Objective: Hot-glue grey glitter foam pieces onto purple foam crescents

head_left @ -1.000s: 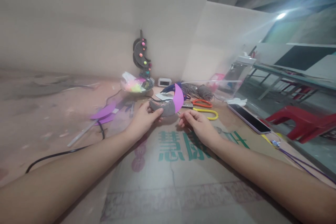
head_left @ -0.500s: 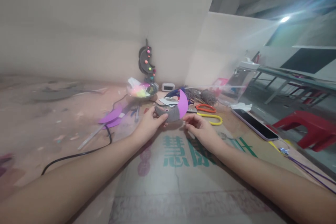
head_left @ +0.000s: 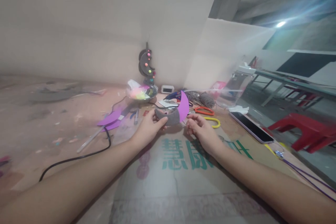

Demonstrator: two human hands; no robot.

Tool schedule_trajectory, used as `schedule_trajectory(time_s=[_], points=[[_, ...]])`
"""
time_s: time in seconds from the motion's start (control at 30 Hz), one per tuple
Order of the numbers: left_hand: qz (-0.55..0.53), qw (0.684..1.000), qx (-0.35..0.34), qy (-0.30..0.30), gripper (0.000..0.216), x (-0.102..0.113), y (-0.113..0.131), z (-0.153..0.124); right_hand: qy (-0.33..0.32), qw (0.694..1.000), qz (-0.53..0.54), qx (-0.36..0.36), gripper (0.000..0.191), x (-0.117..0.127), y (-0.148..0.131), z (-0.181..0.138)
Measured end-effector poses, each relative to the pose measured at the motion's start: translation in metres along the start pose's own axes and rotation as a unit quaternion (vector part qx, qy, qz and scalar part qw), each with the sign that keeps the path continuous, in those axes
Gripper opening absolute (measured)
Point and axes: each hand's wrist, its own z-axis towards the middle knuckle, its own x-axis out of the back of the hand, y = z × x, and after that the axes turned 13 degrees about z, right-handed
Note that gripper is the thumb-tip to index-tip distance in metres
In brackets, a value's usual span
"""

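Observation:
My left hand [head_left: 148, 128] grips a crescent-shaped craft piece [head_left: 173, 113], grey along its left part and purple at its upturned right tip. It is held just above a flattened cardboard sheet [head_left: 183, 182] with green print. My right hand [head_left: 202, 129] is right beside the piece's lower right end, fingers pinched together on something too thin to make out, perhaps string.
Behind the hands lie orange scissors [head_left: 204, 111], yellow-handled scissors [head_left: 214, 121], a blue glue gun [head_left: 173, 95], a bowl of coloured pom-poms [head_left: 140, 92], a small clock [head_left: 167, 89], purple foam pieces [head_left: 111, 119] and a black cable [head_left: 78, 155]. A phone [head_left: 249, 126] lies at right.
Both hands and the crescent have shifted slightly; the right hand has drawn closer to the piece's purple end. The camera tilted a little.

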Motion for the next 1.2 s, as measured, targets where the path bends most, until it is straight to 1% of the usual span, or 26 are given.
schedule_trajectory(time_s=[0.1,0.27,0.5,0.63,0.8,1.0,1.2], points=[[0.012,1.000,0.000,-0.010,0.037,0.0001,0.0001,-0.0006,-0.004,1.000,0.020,-0.010,0.035,-0.0005,-0.0007,-0.0003],[0.042,0.998,-0.004,-0.046,0.034,-0.0021,0.0026,-0.0028,-0.038,0.999,-0.028,-0.012,0.032,-0.0027,-0.0047,-0.0044],[0.065,0.995,-0.017,-0.076,0.028,-0.0028,-0.0009,-0.0040,-0.045,0.997,-0.056,-0.026,0.035,-0.0015,-0.0034,-0.0040],[0.076,0.994,-0.027,-0.070,0.027,-0.0032,-0.0006,-0.0045,-0.058,0.996,-0.070,-0.017,0.038,-0.0029,-0.0031,-0.0046],[0.081,0.993,-0.040,-0.078,0.026,-0.0040,0.0023,-0.0063,-0.023,0.996,-0.080,-0.012,0.037,-0.0034,-0.0018,-0.0051],[0.072,0.991,-0.053,-0.096,0.025,-0.0053,-0.0013,-0.0059,-0.019,0.995,-0.097,-0.007,0.039,-0.0031,-0.0016,-0.0046],[0.090,0.992,-0.052,-0.073,0.026,-0.0033,-0.0003,-0.0052,-0.021,0.997,-0.080,-0.010,0.042,-0.0024,0.0004,-0.0038]])
